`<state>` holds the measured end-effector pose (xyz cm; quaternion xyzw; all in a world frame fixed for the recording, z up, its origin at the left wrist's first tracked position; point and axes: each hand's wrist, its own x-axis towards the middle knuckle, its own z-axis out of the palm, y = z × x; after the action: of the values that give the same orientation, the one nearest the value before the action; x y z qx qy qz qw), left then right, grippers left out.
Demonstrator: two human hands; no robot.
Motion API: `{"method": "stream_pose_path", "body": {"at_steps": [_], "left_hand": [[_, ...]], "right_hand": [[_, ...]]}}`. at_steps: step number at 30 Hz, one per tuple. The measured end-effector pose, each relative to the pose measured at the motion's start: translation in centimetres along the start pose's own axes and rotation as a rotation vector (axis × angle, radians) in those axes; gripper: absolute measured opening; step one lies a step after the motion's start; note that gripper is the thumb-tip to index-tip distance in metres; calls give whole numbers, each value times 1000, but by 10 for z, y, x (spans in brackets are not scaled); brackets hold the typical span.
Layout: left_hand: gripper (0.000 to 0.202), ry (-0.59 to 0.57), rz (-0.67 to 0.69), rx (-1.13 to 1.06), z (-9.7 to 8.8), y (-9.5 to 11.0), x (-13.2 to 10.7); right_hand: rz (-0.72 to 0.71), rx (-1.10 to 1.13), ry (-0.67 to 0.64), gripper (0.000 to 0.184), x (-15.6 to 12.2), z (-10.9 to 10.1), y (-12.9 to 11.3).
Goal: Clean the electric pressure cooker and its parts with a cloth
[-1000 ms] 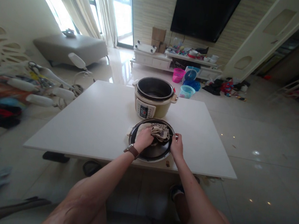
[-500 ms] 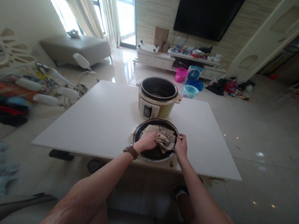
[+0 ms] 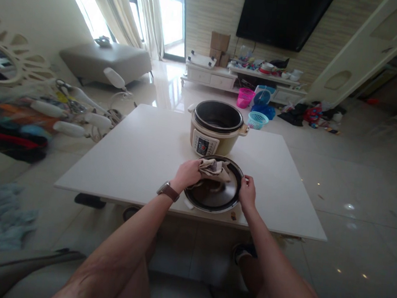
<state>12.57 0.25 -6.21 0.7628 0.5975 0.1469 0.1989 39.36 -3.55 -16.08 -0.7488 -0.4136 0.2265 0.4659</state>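
Near the front edge of the white table, a round pot lid (image 3: pixel 227 195) lies with its dark, shiny inner side facing up. My left hand (image 3: pixel 188 173) is closed on a bunched, patterned cloth (image 3: pixel 214 167) at the lid's upper left. The cloth touches or hovers just over the inner face; I cannot tell which. My right hand (image 3: pixel 247 191) grips the lid's right rim, fingers wrapped round the edge. Directly behind the lid stands an electric pressure cooker (image 3: pixel 225 139), upright and uncovered, with a dark inner pot and a control panel on its front.
The white table (image 3: pixel 131 157) spreads out on both sides of the cooker. A small brown bit (image 3: pixel 233 215) lies at its front edge. On the floor beyond are a pink basket (image 3: pixel 245 98) and a light-blue basket (image 3: pixel 257 121). A white lamp (image 3: pixel 96 120) stands left.
My left hand has moved with the cloth toward the lid's upper left, baring more of the inner face. The cloth is more tightly bunched. My right hand keeps hold of the rim.
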Motion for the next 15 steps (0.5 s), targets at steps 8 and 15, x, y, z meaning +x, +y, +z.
{"method": "stream_pose_path", "body": {"at_steps": [8, 15], "left_hand": [[47, -68, 218, 78, 16, 14, -6], [50, -230, 178, 230, 47, 28, -17]], "right_hand": [[-20, 2, -26, 57, 0, -2, 1], [-17, -4, 15, 53, -8, 1, -4]]}}
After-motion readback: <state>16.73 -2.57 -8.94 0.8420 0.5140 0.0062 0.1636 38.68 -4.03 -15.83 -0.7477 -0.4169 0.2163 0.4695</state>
